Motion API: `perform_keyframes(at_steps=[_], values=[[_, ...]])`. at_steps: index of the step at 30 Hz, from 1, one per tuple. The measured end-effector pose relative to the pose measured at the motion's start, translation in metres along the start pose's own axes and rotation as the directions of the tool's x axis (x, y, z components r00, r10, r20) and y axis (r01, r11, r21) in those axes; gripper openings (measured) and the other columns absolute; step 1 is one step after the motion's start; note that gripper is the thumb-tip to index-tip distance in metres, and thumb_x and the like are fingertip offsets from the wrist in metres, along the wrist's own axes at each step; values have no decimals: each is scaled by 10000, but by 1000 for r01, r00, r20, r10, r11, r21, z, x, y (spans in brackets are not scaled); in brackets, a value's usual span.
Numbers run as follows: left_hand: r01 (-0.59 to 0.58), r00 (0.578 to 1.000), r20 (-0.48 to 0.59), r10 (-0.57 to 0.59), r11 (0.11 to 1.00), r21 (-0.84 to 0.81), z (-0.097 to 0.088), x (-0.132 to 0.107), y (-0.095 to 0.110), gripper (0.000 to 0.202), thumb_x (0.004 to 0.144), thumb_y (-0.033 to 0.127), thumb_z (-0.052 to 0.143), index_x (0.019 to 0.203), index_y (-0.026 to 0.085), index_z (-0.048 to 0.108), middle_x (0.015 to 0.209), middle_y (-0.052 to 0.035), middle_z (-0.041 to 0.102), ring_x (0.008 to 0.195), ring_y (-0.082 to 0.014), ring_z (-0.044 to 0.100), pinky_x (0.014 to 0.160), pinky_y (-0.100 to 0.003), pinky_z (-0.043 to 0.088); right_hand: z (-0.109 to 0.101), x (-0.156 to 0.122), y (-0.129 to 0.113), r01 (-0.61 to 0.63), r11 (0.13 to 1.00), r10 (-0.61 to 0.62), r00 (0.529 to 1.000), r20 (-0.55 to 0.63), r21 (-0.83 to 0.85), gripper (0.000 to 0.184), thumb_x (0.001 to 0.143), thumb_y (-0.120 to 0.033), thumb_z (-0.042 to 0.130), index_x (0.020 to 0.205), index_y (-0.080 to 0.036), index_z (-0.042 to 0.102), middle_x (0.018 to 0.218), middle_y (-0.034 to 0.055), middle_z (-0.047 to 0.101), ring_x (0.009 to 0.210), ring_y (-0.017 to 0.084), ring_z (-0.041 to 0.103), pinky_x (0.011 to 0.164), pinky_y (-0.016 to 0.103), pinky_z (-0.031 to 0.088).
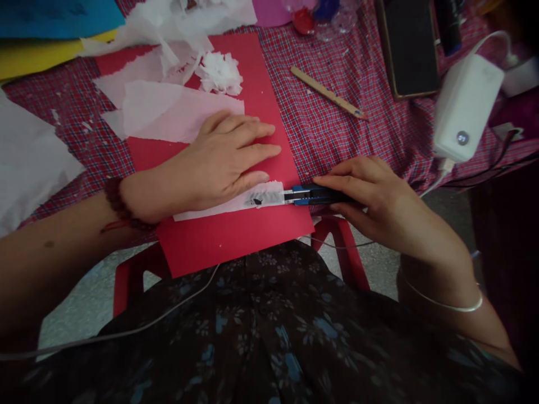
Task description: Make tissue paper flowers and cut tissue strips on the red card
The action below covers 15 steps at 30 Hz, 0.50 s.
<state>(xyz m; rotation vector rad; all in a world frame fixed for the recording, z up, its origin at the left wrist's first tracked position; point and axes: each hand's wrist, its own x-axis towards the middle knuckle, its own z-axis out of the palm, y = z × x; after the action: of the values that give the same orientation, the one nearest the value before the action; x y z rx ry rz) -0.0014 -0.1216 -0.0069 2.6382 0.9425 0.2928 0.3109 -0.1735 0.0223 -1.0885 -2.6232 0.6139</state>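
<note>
My left hand (pixel 223 160) lies flat with fingers stretched out, pressing on a red card sheet (pixel 236 233) and a strip of white tissue paper (pixel 219 206). My right hand (pixel 370 196) is closed around a blue and black utility knife (pixel 314 194). The knife's blade lies over the right end of the white strip, close to my left fingertips. The red sheet overhangs the table's near edge above my lap.
Pink tissue sheets (pixel 168 109) and a white paper flower (pixel 221 73) lie on the red sheet's far part. A wooden stick (pixel 328 92), a white power adapter (pixel 465 106), a dark tablet (pixel 410 47) and coloured paper (pixel 50 33) sit on the checked tablecloth (pixel 357 123).
</note>
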Motion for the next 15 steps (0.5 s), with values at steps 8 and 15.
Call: perform_keyframes(at_steps=[8, 15], values=[[5, 1000, 24, -7, 993, 118, 11, 40, 26, 674, 1013, 406, 557, 1633, 188, 407, 1716, -164, 313, 1564, -448, 311, 1262, -722, 192, -1, 0, 1, 2, 1000, -3, 1000, 10, 14, 452, 963, -135, 594, 1403, -230, 619, 1194, 128, 638, 1077, 309, 625, 923, 520, 552], [-34, 998, 52, 28, 991, 130, 18, 38, 19, 708, 1010, 505, 478, 1654, 228, 377, 1734, -111, 275, 1570, -461, 297, 1260, -753, 187, 3, -10, -11, -48, 999, 48, 999, 5, 17, 467, 988, -190, 597, 1452, -239, 594, 1193, 120, 647, 1058, 301, 642, 912, 509, 556]])
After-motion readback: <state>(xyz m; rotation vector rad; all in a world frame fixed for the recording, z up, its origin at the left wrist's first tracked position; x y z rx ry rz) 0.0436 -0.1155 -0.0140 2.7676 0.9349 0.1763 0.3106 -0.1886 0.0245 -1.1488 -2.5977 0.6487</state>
